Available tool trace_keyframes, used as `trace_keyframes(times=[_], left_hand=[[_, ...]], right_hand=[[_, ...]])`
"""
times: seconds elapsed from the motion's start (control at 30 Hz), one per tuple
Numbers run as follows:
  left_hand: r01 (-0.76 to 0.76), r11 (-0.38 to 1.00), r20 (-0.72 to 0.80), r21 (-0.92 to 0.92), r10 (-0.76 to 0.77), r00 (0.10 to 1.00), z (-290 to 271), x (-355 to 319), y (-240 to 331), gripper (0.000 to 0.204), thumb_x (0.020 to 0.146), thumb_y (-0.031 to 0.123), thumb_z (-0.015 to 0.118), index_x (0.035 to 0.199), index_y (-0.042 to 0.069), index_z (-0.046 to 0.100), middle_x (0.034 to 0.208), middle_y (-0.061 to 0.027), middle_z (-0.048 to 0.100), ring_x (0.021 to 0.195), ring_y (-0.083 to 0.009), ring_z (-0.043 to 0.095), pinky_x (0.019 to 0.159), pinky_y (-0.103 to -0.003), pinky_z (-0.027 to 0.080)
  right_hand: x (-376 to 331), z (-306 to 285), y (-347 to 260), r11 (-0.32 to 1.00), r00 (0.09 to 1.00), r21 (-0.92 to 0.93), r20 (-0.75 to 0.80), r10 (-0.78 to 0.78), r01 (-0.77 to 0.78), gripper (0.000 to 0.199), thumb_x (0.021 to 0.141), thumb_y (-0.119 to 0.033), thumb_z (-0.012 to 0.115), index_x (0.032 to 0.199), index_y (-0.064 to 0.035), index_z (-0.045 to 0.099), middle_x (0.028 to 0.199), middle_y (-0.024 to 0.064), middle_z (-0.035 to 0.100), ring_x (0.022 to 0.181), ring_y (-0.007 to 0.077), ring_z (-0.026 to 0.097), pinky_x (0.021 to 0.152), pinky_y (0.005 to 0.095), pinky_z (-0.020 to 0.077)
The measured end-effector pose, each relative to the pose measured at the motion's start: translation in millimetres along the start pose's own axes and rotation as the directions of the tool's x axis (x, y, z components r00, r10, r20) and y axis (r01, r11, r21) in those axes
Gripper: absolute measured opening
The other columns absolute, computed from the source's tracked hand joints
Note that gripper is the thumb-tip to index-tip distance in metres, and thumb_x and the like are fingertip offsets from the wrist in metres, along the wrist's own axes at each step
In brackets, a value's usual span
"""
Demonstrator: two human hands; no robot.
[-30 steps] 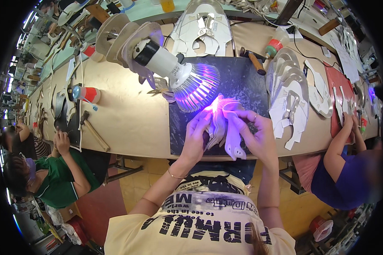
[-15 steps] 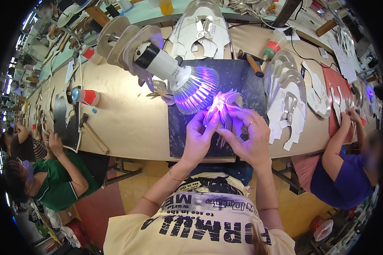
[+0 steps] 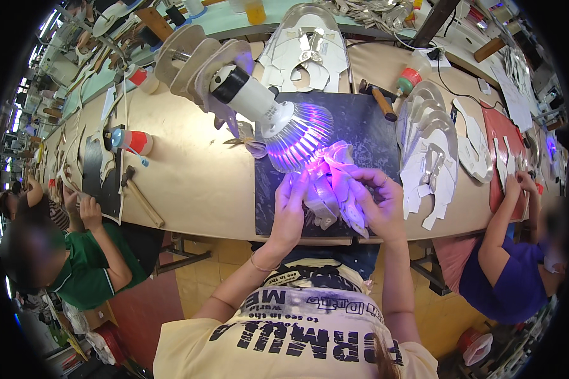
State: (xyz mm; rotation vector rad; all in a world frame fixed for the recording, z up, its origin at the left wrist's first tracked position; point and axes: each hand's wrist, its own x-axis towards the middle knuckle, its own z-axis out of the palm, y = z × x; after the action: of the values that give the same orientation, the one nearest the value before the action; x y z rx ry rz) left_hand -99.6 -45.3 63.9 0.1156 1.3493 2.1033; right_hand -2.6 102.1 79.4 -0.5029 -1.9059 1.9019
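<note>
Both my hands hold a pale cut shoe-upper piece [image 3: 332,183] under a purple lamp [image 3: 283,123] above a dark work mat [image 3: 366,129]. My left hand [image 3: 292,205] grips the piece's left side with fingers pointing up toward the lamp head. My right hand [image 3: 379,202] pinches its right edge, a ring on one finger. The piece hangs folded between the hands and glows violet.
Stacks of white cut pieces [image 3: 430,151] lie right of the mat. A hammer [image 3: 140,196] and a red-capped bottle [image 3: 131,140] sit on the bench at left, another hammer [image 3: 378,101] behind the mat. A person in green [image 3: 85,265] works at left, one in purple [image 3: 505,271] at right.
My hands have lifted the piece closer under the lamp and turned it; the left fingers now reach higher toward the lamp head.
</note>
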Motion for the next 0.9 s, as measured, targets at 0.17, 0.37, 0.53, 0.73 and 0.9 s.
trace_keyframes(times=[0.17, 0.37, 0.53, 0.73, 0.9], left_hand=[[-0.034, 0.997, 0.011, 0.068, 0.034, 0.999, 1.5, 1.9, -1.9, 0.032, 0.102, 0.026, 0.055, 0.118, -0.002, 0.058, 0.104, -0.0046, 0.064, 0.097, -0.0084, 0.057, 0.087, -0.027, 0.046], [-0.012, 0.972, 0.096, 0.235, -0.011, 0.995, -5.8, 1.4, 0.5, 0.033, 0.097, 0.026, 0.064, 0.113, -0.002, 0.058, 0.095, -0.0028, 0.064, 0.085, -0.0061, 0.057, 0.079, -0.025, 0.047], [-0.043, 0.996, 0.022, 0.079, 0.041, 0.999, -4.3, 7.6, -7.0, 0.030, 0.097, 0.024, 0.064, 0.114, 0.000, 0.057, 0.091, -0.0005, 0.064, 0.079, -0.0043, 0.057, 0.073, -0.022, 0.047], [0.108, 0.993, 0.079, -0.046, -0.104, 0.991, -4.5, 6.4, -6.4, 0.027, 0.100, 0.021, 0.058, 0.119, 0.001, 0.057, 0.103, -0.0025, 0.064, 0.093, -0.0071, 0.058, 0.084, -0.026, 0.047], [0.019, 0.998, 0.112, -0.060, -0.012, 0.994, -0.3, 5.1, -6.2, 0.030, 0.100, 0.017, 0.056, 0.125, -0.001, 0.055, 0.112, -0.0050, 0.063, 0.098, -0.0079, 0.059, 0.087, -0.026, 0.048]], right_hand=[[-1.9, -4.0, -0.5, 0.989, 0.996, 0.123, 0.055, 0.069, -0.076, 0.013, 0.088, -0.004, 0.070, 0.101, 0.0005, 0.070, 0.086, 0.0036, 0.070, 0.079, 0.0067, 0.061, 0.073, 0.0245, 0.0498], [-3.5, 8.7, -4.8, 0.973, 0.997, -0.224, 0.061, -0.045, 0.058, 0.012, 0.085, -0.002, 0.073, 0.097, 0.0003, 0.070, 0.083, 0.0023, 0.068, 0.076, 0.0066, 0.059, 0.072, 0.0228, 0.0480], [-2.2, 14.6, 0.2, 0.940, 0.976, -0.293, -0.070, -0.205, 0.177, 0.012, 0.086, 0.000, 0.068, 0.098, -0.0034, 0.069, 0.085, 0.0057, 0.068, 0.072, 0.0139, 0.062, 0.068, 0.0277, 0.0496], [-1.2, 15.2, 0.2, 0.824, 0.941, -0.482, 0.002, -0.338, 0.297, 0.019, 0.083, 0.003, 0.065, 0.098, -0.0088, 0.069, 0.088, 0.0095, 0.063, 0.071, 0.0225, 0.062, 0.064, 0.0328, 0.0497], [-1.9, 16.5, -8.8, 0.810, 0.933, -0.494, 0.006, -0.359, 0.315, 0.018, 0.082, -0.003, 0.071, 0.099, -0.0057, 0.069, 0.086, 0.0099, 0.062, 0.071, 0.0219, 0.063, 0.064, 0.0318, 0.0496]])
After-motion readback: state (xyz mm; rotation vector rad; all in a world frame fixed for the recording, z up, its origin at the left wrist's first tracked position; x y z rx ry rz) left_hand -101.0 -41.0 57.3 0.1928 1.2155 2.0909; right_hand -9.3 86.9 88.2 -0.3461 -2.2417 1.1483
